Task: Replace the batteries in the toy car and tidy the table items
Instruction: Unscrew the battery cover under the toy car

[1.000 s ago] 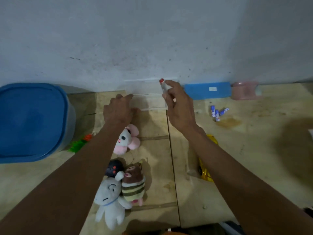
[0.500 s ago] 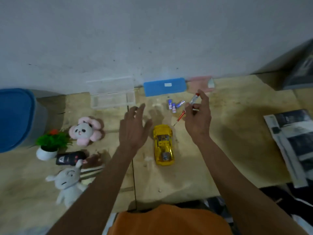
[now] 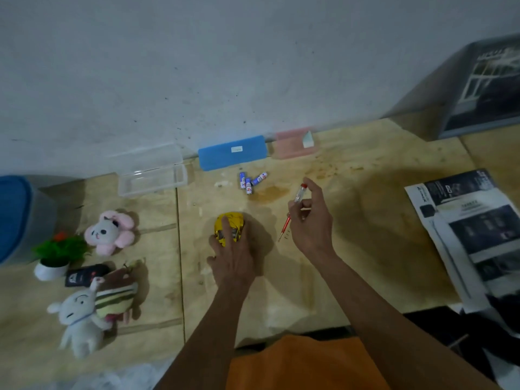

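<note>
A yellow toy car sits mid-table, and my left hand lies on top of it, fingers wrapped over its roof. My right hand hovers just right of the car, pinching a screwdriver with a clear handle, red cap and red shaft, tip pointing down at the table. Three blue-and-white batteries lie loose behind the car. An open clear plastic case stands at the back left by the wall.
A blue case and a pink case line the wall. Plush toys, a small potted plant and a black packet lie left. A blue-lidded bin stands far left, printed papers right.
My left hand came down from above the table onto the yellow car. My right hand, still holding the screwdriver, dropped slightly beside the car. Earlier both hands were at the clear case.
</note>
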Action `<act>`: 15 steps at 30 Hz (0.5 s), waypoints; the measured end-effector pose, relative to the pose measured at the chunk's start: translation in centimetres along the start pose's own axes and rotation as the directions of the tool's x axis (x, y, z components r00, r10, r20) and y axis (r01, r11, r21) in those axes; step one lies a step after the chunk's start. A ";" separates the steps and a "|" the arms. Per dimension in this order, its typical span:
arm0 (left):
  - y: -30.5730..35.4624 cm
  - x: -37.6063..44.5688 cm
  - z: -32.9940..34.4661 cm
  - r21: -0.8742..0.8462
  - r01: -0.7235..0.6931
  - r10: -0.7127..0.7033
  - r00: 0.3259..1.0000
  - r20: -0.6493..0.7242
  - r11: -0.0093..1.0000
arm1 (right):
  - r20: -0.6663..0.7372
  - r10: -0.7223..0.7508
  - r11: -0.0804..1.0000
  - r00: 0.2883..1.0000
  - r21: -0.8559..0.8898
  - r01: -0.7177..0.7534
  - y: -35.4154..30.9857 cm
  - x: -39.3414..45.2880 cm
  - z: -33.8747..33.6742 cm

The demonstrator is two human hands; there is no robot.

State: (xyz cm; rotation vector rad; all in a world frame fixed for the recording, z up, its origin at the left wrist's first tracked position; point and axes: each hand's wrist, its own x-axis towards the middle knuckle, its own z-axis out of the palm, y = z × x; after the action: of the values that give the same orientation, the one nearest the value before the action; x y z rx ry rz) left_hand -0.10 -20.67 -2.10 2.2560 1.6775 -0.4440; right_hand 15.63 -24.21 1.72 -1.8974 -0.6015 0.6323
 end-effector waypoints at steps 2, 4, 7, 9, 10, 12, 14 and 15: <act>0.3 -0.3 -0.8 -0.058 0.024 -0.023 0.999 0.030 0.998 | 0.033 0.001 1.000 0.999 -0.001 -0.001 0.0 -0.1 -0.2; -0.1 -0.5 -1.2 -0.186 0.023 -0.020 1.000 0.020 0.982 | 0.044 -0.004 1.000 0.999 0.009 0.004 -0.4 -0.1 -0.3; -1.1 -1.1 -2.0 -0.538 -0.046 -0.032 0.991 -0.133 0.842 | 0.055 -0.032 0.999 0.998 0.031 0.030 -1.5 0.0 -0.1; -1.7 -1.7 -3.1 -0.779 -0.014 -0.135 0.983 -0.126 0.627 | 0.069 -0.058 0.997 0.996 0.044 0.055 -2.6 0.0 0.2; -2.0 -2.1 -4.0 -0.859 0.032 -0.165 0.984 -0.061 0.511 | 0.070 -0.073 0.996 0.995 0.047 0.070 -3.1 0.0 0.4; -2.8 -2.7 -5.6 -0.943 0.063 -0.160 0.987 0.011 0.327 | 0.068 -0.104 0.994 0.992 0.047 0.101 -4.4 -0.2 0.9; -3.9 -3.5 -7.2 -0.986 0.027 -0.119 0.993 0.007 0.165 | 0.070 -0.116 0.992 0.991 0.058 0.112 -5.9 -0.9 1.4; -4.5 -3.9 -7.8 -0.997 0.005 -0.098 0.995 -0.002 0.073 | 0.073 -0.123 0.991 0.990 0.066 0.118 -6.6 -1.4 1.6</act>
State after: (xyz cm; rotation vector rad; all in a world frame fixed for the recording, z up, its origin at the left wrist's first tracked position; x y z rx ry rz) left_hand -4.93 -19.56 6.38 1.0556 1.2992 0.7031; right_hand 12.74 -21.63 7.41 -1.7709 -0.7323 0.6405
